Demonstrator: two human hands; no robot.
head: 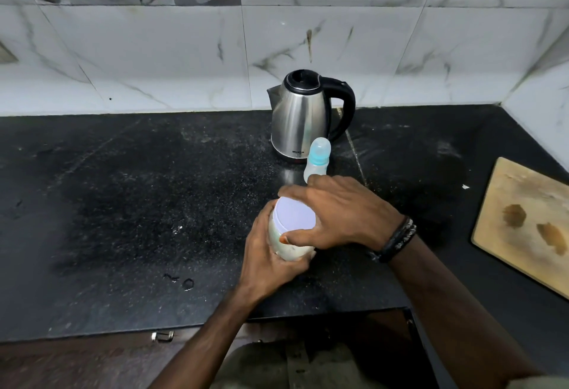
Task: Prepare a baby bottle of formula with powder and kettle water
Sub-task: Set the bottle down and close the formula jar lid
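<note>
Both hands on the formula tub, near the tabletop's (123,204) front edge.
Left hand (264,262) wraps the powder tub's (284,242) side wall, fingers curled tight round it; right hand (338,213) caps the white lid (294,214), fingers spread over its rim. Tub looks light, rigid, smooth plastic: likely slippery, best braced low while the lid is gripped at its edge. Behind stand the baby bottle (317,159), still capped, and the steel kettle (300,117), toward the back edge.

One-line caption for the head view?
Both hands grip the lidded powder jar on the counter, bottle and kettle behind.
</note>
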